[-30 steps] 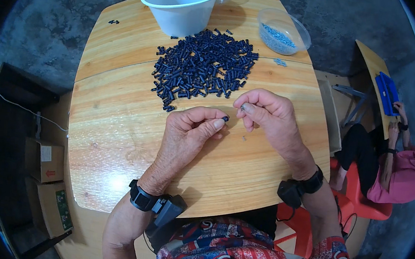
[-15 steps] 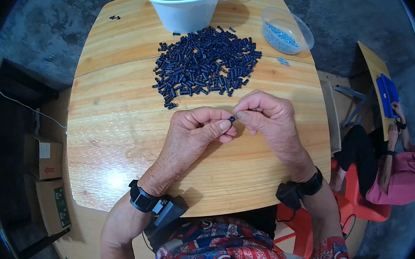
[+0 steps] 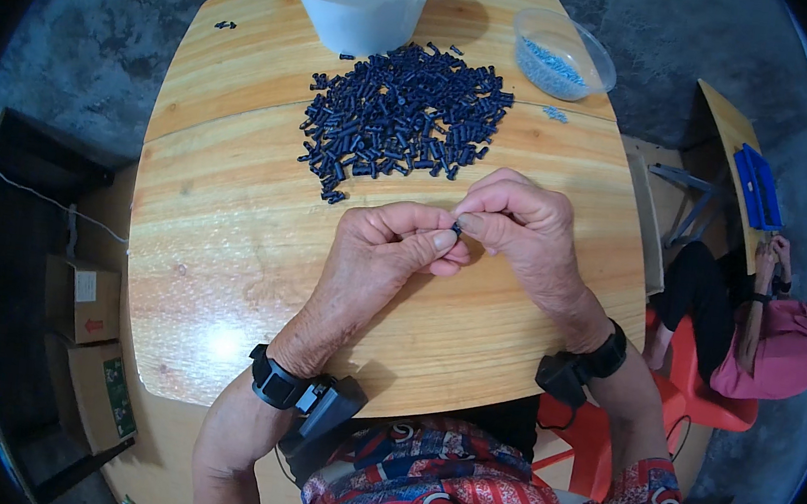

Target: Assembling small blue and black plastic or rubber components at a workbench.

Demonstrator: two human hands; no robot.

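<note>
My left hand (image 3: 374, 254) pinches a small black plastic piece (image 3: 455, 229) between thumb and forefinger, above the near half of the wooden table. Against its end, the closed thumb and forefinger of my right hand (image 3: 521, 226) meet; whatever they hold is too small or hidden to make out. Just beyond my hands spreads a heap of like black pieces (image 3: 397, 115), short and cylindrical with wider ends. To its right, a clear plastic tub (image 3: 590, 48) contains many tiny silvery-blue pieces (image 3: 549, 67), and a few such bits lie beside it.
A white bucket (image 3: 359, 10) stands behind the heap on the wooden table (image 3: 218, 263). Several black pieces (image 3: 225, 25) lie apart at the far left. Cardboard boxes (image 3: 83, 304) sit on a shelf at left. At right, a co-worker (image 3: 768, 350) sits by a blue tray (image 3: 757, 189).
My two hands stay together with fingertips meeting; the black piece is now more covered by the fingers. The whole view has shifted slightly. The co-worker's hands have moved closer together.
</note>
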